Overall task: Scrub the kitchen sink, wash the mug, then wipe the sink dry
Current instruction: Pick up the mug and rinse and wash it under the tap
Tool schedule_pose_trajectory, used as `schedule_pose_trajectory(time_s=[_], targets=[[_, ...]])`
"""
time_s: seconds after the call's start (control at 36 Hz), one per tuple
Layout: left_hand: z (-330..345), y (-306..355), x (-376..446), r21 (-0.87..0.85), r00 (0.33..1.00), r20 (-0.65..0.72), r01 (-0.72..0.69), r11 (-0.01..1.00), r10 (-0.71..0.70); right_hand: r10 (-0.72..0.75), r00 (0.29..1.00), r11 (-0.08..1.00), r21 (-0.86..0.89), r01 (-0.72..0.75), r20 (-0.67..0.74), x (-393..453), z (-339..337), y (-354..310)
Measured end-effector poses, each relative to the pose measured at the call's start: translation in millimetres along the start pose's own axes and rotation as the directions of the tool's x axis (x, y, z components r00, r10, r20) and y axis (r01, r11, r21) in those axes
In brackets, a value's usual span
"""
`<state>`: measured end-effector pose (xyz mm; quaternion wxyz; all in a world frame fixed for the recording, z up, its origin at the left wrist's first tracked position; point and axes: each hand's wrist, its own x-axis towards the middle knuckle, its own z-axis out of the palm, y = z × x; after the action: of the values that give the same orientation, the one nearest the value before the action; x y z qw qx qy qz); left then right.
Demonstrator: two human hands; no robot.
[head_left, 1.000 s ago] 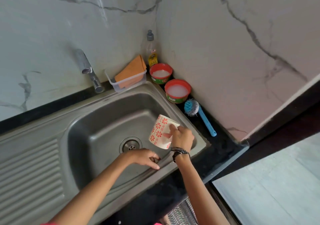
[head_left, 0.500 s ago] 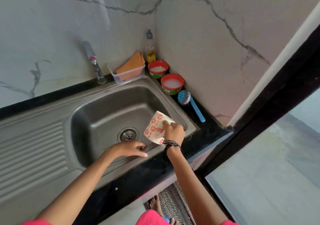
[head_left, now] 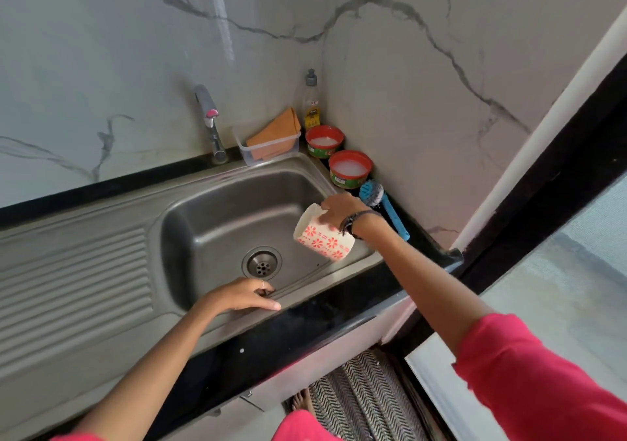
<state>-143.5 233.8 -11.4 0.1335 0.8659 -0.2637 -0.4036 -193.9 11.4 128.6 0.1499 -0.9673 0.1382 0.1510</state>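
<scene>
Head view: left hand (head_left: pixel 242 296) rests palm-down, fingers loosely spread and empty, on the sink's (head_left: pixel 210 318) front rim. Farther, the outstretched right hand (head_left: pixel 342 211) grips the tilted mug (head_left: pixel 322 237) over the basin's right side, beside the brush (head_left: pixel 383 208).

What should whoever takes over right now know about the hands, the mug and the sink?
Right hand holds the floral mug tilted over the sink's right side.
Left hand rests on the sink's front rim, empty.
Scrub brush, two red tubs of soap and the orange cloth sit behind the basin.
Tap shows no water.
Sink looks clean; whether the mug is washed cannot be told. Wiping dry remains.
</scene>
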Motion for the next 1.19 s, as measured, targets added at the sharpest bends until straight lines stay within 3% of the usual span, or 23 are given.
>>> schedule_pose_trajectory(time_s=[0.11,0.19,0.36,0.47,0.58,0.72,0.83,0.92,1.06,1.11,1.19], targets=[[1.2,4.6,2.9,-0.056,0.999,-0.027,-0.021,0.998,0.020,-0.111,0.993,0.940,-0.328,0.091,-0.042,-2.5,-7.5,-3.3],[4.0,16.1,4.7,-0.111,0.997,-0.068,-0.054,0.992,0.047,-0.197,0.980,0.823,-0.536,0.188,0.042,0.9,-2.9,-11.0],[8.3,37.7,23.3,-0.153,0.991,-0.122,-0.077,0.985,0.058,-0.312,0.925,0.562,-0.743,0.364,0.217,-6.3,6.2,-15.0],[12.8,52.9,33.6,-0.158,0.987,-0.140,-0.096,0.983,0.074,-0.354,0.884,0.467,-0.761,0.450,0.306,-12.1,11.1,-19.3],[14.5,55.0,38.3,-0.180,0.984,-0.158,-0.107,0.978,0.078,-0.423,0.842,0.463,-0.719,0.517,0.333,-16.4,11.2,-24.8],[10.1,29.7,38.1,-0.245,0.985,-0.154,-0.111,0.963,0.075,-0.483,0.836,0.596,-0.602,0.531,0.259,-19.8,4.9,-26.2],[-2.5,4.2,23.6,-0.190,0.998,0.008,-0.056,0.980,0.058,-0.443,0.876,0.773,-0.415,0.480,0.190,-13.8,-3.9,-21.8],[-14.4,-25.8,11.7,-0.106,0.993,0.115,0.023,0.994,-0.011,-0.426,0.889,0.803,-0.383,0.457,0.168,-7.6,-7.3,-22.5],[-20.5,-53.1,-10.2,-0.063,0.987,0.152,0.056,0.996,-0.046,-0.467,0.852,0.675,-0.526,0.517,0.239,-10.3,-6.1,-39.6],[-17.3,-59.1,-10.8,-0.067,0.991,0.127,0.056,0.996,-0.047,-0.493,0.816,0.586,-0.578,0.568,0.303,-11.5,1.2,-50.5],[-10.2,-57.7,-9.2,-0.078,0.996,0.071,0.053,0.996,-0.047,-0.513,0.779,0.533,-0.577,0.618,0.361,-7.7,15.4,-66.7]])
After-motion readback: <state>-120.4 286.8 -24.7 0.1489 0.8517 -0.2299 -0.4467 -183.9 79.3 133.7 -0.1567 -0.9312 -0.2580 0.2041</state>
